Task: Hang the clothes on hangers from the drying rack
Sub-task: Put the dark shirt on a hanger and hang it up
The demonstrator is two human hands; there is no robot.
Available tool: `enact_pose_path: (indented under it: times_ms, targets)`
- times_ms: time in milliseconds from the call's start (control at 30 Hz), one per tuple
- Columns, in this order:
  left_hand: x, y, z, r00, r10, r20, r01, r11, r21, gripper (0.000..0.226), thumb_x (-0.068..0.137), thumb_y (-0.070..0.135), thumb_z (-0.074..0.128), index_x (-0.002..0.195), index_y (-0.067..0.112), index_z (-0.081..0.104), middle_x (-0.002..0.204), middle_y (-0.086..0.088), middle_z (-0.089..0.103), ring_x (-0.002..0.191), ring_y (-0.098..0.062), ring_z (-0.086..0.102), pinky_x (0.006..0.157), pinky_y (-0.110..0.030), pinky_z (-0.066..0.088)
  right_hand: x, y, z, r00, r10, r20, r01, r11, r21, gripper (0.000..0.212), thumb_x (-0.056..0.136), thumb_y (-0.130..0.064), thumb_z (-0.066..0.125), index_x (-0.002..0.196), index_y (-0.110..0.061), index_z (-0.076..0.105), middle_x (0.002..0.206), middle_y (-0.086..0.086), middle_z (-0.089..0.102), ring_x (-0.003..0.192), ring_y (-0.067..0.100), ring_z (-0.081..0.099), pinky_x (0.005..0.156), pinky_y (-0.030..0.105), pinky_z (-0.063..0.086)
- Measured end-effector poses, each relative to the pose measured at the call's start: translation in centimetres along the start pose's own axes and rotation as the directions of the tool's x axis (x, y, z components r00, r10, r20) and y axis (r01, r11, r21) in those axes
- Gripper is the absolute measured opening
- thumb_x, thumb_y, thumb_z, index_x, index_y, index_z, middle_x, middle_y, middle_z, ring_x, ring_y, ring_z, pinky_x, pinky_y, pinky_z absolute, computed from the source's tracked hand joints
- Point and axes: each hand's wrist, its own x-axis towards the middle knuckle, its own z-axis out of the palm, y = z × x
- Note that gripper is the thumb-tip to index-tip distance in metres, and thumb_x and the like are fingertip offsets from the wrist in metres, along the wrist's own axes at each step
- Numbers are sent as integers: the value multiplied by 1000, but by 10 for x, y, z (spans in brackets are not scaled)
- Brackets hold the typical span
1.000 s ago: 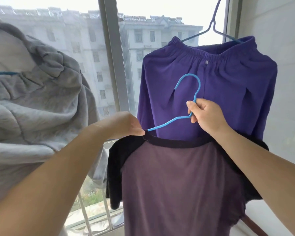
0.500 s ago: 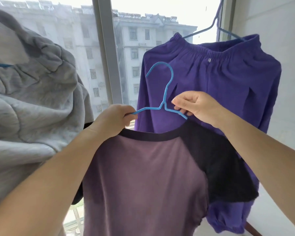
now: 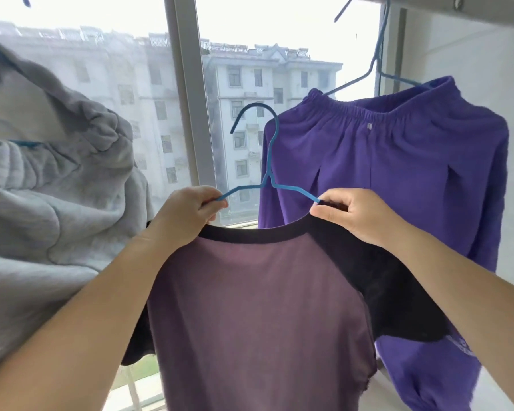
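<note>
A mauve T-shirt (image 3: 258, 315) with a black collar and black sleeves hangs in front of me on a blue wire hanger (image 3: 268, 161), whose hook stands upright above the collar. My left hand (image 3: 187, 215) pinches the left shoulder of the shirt together with the hanger's left arm. My right hand (image 3: 353, 215) grips the right shoulder and the hanger's right arm. The rack bar (image 3: 445, 7) runs across the top right corner.
Purple trousers (image 3: 398, 179) hang on another blue hanger (image 3: 379, 66) from the bar at the right, just behind the shirt. A grey hoodie (image 3: 48, 185) hangs at the left. A window frame post (image 3: 187, 93) stands behind, a white wall at the right.
The hanger has gone from tilted to level inside the collar. Both hands and the shirt have risen, and my right hand has slid out to the right shoulder.
</note>
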Motion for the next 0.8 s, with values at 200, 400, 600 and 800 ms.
enact_pose_path:
  times_ms: [200,400,600,800]
  targets:
    - [5,18,-1,959,83,-269,-80,997,24,24,84,10,61,107,12,66,89,1,59,80,-12,56,72,-3,38,9,-25,-6,968,-68,-240,22,982,-186,18,89,-41,54,91,-29,68,72,-9,66,69,10,58,65,35,49]
    - [19,33,-7,900,67,-431,15,983,183,57,86,20,57,139,21,35,145,-10,32,136,-27,24,112,-51,15,24,-57,-22,895,-201,-397,51,932,-359,18,90,-41,53,93,-32,67,68,-8,65,65,10,57,53,27,42]
    - [22,37,-12,831,-153,-535,198,980,26,65,90,36,48,145,27,13,153,-11,5,142,-21,-4,110,-54,-2,43,-85,-53,868,-222,-444,66,939,-339,23,91,-37,52,88,-21,69,60,-7,57,64,15,51,57,32,41]
    - [29,40,-21,848,-217,-483,165,975,-148,74,90,37,47,146,21,1,155,-10,-9,142,-22,-10,115,-42,2,59,-111,-69,842,-230,-487,47,932,-359,23,92,-34,50,89,-22,69,54,-9,48,58,14,46,52,29,30]
